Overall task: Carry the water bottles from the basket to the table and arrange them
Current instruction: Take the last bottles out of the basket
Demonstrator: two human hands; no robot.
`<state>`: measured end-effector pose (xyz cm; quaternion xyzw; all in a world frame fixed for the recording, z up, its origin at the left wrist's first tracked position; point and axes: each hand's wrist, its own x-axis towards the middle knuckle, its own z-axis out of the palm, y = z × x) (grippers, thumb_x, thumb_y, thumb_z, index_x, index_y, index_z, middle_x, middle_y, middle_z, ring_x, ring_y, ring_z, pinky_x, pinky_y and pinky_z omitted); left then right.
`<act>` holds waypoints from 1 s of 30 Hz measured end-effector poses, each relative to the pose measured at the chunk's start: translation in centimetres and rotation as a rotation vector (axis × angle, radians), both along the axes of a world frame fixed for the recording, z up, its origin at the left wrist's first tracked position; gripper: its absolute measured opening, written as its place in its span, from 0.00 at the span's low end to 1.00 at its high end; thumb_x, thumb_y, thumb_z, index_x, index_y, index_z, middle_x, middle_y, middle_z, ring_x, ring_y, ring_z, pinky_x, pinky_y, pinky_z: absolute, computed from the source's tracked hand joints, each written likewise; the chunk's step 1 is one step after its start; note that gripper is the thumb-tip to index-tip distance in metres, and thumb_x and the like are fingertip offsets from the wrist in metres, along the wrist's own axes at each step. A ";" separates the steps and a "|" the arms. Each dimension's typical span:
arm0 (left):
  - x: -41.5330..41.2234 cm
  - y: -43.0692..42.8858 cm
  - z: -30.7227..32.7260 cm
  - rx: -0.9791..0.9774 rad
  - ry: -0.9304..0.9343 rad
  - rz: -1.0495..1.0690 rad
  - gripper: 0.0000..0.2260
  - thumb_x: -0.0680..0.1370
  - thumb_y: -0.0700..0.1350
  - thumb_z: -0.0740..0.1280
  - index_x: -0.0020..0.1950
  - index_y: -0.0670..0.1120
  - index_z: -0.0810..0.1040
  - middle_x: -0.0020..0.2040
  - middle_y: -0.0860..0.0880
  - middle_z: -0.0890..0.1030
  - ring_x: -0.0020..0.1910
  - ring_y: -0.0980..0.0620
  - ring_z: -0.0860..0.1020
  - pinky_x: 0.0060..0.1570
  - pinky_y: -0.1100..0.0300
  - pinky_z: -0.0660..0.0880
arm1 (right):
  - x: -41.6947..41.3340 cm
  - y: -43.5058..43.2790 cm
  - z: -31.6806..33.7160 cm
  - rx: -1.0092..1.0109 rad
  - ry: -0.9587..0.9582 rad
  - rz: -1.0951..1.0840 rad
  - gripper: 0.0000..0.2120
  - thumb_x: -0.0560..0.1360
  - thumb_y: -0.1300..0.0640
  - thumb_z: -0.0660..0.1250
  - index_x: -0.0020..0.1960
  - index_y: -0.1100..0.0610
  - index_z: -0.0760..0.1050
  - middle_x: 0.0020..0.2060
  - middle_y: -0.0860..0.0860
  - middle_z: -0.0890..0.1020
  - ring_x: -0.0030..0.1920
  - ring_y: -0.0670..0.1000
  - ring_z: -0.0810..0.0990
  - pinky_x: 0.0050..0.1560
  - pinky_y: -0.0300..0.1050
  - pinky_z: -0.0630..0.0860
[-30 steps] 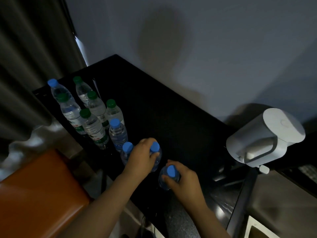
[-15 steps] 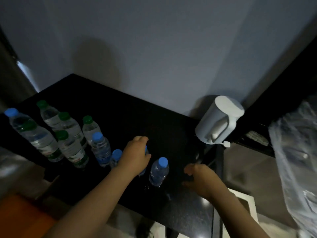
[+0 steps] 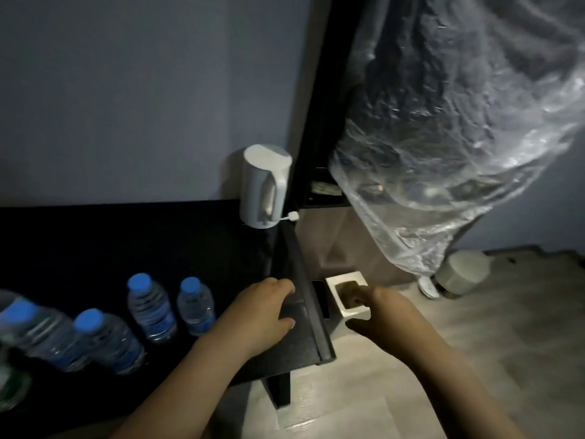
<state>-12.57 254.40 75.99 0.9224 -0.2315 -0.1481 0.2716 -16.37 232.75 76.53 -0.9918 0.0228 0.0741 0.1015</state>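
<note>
black counter (image 3: 95, 242): four blue-capped water bottles (image 3: 152, 312) upright in a row at its left, a white kettle (image 3: 264, 191) at the back right corner. left hand (image 3: 259, 315) empty, fingers loosely curled over the counter's right end. right hand (image 3: 383, 312) empty, half-curled past the edge above the floor.

Left hand (image 3: 264, 313) and right hand (image 3: 381, 315) reach forward, loosely curled, empty.

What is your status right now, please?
Left hand and right hand empty, open. Four blue-capped bottles upright on table. White kettle at table's right end, clear.
</note>
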 end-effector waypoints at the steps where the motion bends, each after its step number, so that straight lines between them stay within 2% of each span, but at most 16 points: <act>1: -0.2 -1.3 0.1 0.003 0.000 -0.042 0.20 0.76 0.49 0.67 0.67 0.52 0.68 0.64 0.53 0.71 0.63 0.53 0.71 0.62 0.58 0.69 | -1.0 -1.2 0.2 0.001 -0.005 -0.037 0.17 0.69 0.50 0.71 0.57 0.49 0.78 0.53 0.47 0.81 0.54 0.50 0.79 0.50 0.41 0.74; 5: -1.1 -6.9 0.4 0.022 -0.010 -0.199 0.20 0.76 0.48 0.66 0.67 0.51 0.68 0.65 0.53 0.71 0.64 0.53 0.71 0.63 0.59 0.69 | -5.2 -6.2 0.4 0.034 -0.029 -0.190 0.19 0.71 0.49 0.71 0.60 0.48 0.75 0.56 0.45 0.80 0.56 0.47 0.77 0.53 0.39 0.72; 9: -2.0 -13.9 0.3 0.061 -0.005 -0.337 0.18 0.75 0.48 0.68 0.63 0.49 0.72 0.61 0.52 0.74 0.60 0.52 0.74 0.60 0.57 0.72 | -9.6 -11.7 0.5 0.095 -0.020 -0.384 0.19 0.71 0.49 0.71 0.61 0.48 0.75 0.56 0.44 0.80 0.56 0.45 0.77 0.54 0.39 0.73; 14: -4.2 -24.2 0.8 0.046 -0.020 -0.457 0.18 0.73 0.50 0.69 0.63 0.52 0.72 0.60 0.53 0.75 0.57 0.53 0.75 0.55 0.60 0.72 | -15.3 -19.3 1.3 0.180 -0.074 -0.594 0.18 0.71 0.50 0.71 0.60 0.49 0.76 0.55 0.45 0.80 0.57 0.45 0.77 0.55 0.41 0.74; 18: -6.8 -32.1 1.0 0.045 -0.060 -0.555 0.20 0.74 0.52 0.68 0.65 0.53 0.70 0.62 0.55 0.74 0.60 0.55 0.74 0.60 0.60 0.71 | -19.5 -25.5 1.9 0.210 -0.114 -0.708 0.18 0.71 0.49 0.70 0.60 0.48 0.75 0.55 0.45 0.80 0.56 0.44 0.77 0.53 0.38 0.73; 24: -10.9 -42.7 1.5 0.034 -0.089 -0.684 0.20 0.75 0.53 0.67 0.66 0.54 0.70 0.62 0.56 0.74 0.61 0.55 0.72 0.58 0.61 0.70 | -25.3 -33.8 2.2 0.215 -0.148 -0.860 0.19 0.71 0.47 0.70 0.60 0.47 0.76 0.55 0.45 0.80 0.55 0.44 0.78 0.55 0.42 0.75; 30: -12.8 -51.7 1.4 0.056 -0.082 -0.815 0.20 0.75 0.52 0.67 0.66 0.53 0.70 0.62 0.55 0.75 0.61 0.55 0.73 0.59 0.60 0.71 | -28.7 -40.7 2.0 0.218 -0.148 -0.997 0.19 0.72 0.46 0.70 0.62 0.46 0.74 0.56 0.43 0.79 0.55 0.42 0.77 0.55 0.39 0.75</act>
